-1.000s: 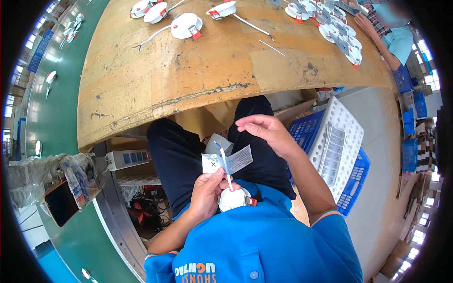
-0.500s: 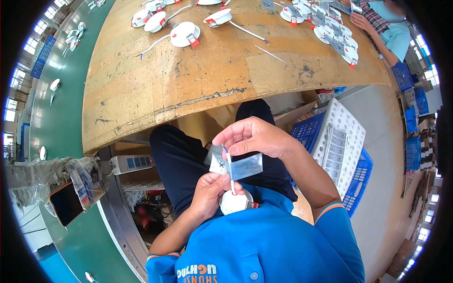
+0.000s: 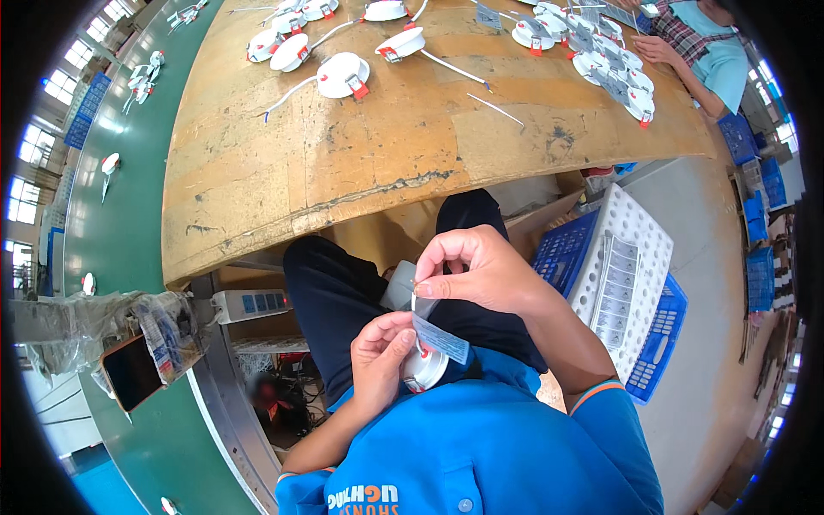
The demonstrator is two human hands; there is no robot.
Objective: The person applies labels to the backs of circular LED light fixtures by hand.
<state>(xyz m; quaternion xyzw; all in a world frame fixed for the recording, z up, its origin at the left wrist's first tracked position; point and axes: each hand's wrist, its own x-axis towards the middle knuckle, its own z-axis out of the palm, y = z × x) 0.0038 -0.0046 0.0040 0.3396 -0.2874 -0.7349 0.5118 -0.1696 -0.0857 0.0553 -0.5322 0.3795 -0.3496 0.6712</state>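
Pinching the end of a white cable (image 3: 416,305) between thumb and forefinger, the right hand (image 3: 468,273) holds it raised on the person's side of the wooden workbench (image 3: 378,159), just short of the near edge. The left hand (image 3: 380,359), also on the person's side of the workbench, is closed on a round white downlight (image 3: 426,371) near the point where that cable leaves the housing; some of its fingers are hidden, so their exact hold cannot be told. A grey-blue label (image 3: 443,338) wraps the cable between the two hands. On the workbench lie more white downlights (image 3: 337,77) with red-tipped spring clips, plus a loose thin white wire (image 3: 496,110); toward the workbench's far right, a crowded group of labelled downlights (image 3: 596,64) sits near a co-worker's hand (image 3: 657,49). Right of the workbench's near edge, a white perforated tray (image 3: 645,249) bearing a label sheet (image 3: 616,293) leans over blue crates (image 3: 659,342). Left of the workbench are a green surface (image 3: 129,227) and a smartphone (image 3: 135,372).
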